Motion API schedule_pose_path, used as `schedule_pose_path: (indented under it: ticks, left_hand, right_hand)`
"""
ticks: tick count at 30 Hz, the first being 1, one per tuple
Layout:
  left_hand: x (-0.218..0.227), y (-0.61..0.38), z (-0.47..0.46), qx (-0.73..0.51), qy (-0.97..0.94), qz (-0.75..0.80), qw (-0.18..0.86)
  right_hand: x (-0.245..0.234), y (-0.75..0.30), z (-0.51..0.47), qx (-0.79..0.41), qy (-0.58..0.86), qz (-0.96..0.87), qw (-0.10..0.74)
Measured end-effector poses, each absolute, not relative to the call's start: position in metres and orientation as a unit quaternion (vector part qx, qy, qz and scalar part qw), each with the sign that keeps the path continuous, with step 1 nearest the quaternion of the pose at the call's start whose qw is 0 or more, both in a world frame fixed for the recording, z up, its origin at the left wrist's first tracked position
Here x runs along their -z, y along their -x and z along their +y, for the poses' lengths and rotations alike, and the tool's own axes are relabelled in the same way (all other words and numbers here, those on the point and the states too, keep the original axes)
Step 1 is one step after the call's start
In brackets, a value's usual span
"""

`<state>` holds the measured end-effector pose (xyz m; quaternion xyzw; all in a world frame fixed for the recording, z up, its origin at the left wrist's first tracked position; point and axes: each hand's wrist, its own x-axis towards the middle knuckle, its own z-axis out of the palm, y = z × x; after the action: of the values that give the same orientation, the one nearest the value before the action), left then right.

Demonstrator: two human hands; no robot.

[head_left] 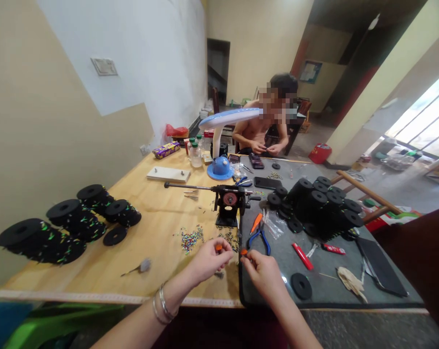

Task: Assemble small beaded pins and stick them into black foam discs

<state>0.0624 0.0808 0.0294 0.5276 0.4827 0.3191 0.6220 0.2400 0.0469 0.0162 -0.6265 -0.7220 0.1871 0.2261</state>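
Observation:
My left hand (209, 261) pinches a small orange piece (218, 247) between its fingertips, over the wooden tabletop (152, 228). My right hand (263, 277) holds another small orange piece (243, 252) at the edge of a grey mat (323, 286). The two fingertips face each other a short gap apart. Just beyond them lie a scatter of multicoloured beads (191, 240) and blue-handled pliers (259, 241). A small crank-handled bench device (228, 203) stands farther ahead. The orange pieces are too small and partly covered for me to tell their exact kind.
Stacks of black bristled discs (41, 240) fill the table's left side, and more (317, 206) stand on the mat. A blue desk lamp (219, 167) stands farther back. A seated co-worker (259, 135) works at the far end. A red-handled tool (303, 256) lies on the mat.

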Motion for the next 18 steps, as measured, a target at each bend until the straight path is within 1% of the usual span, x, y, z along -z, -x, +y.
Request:
schedule_pose_path:
  ticks: [5, 9, 11, 14, 16, 18]
  left_hand:
    - [-0.019, -0.065, 0.071, -0.314, -0.511, 0.467, 0.650]
    - [-0.020, -0.064, 0.063, -0.308, -0.478, 0.457, 0.684]
    - [-0.022, -0.064, 0.062, -0.310, -0.475, 0.458, 0.684]
    - [-0.023, -0.068, 0.063, -0.332, -0.479, 0.460, 0.670]
    - [-0.024, -0.074, 0.065, -0.356, -0.468, 0.458, 0.667]
    - [-0.023, -0.079, 0.065, -0.382, -0.447, 0.448, 0.674]
  right_hand:
    - [-0.012, -0.243, 0.043, -0.211, 0.623, -0.718, 0.228]
    - [-0.008, -0.255, 0.046, -0.250, 0.647, -0.670, 0.264]
    - [-0.008, -0.261, 0.049, -0.287, 0.649, -0.641, 0.292]
    - [-0.011, -0.261, 0.053, -0.373, 0.616, -0.611, 0.328]
    - [-0.015, -0.255, 0.054, -0.431, 0.587, -0.594, 0.342]
    - [-0.017, -0.244, 0.055, -0.460, 0.568, -0.589, 0.346]
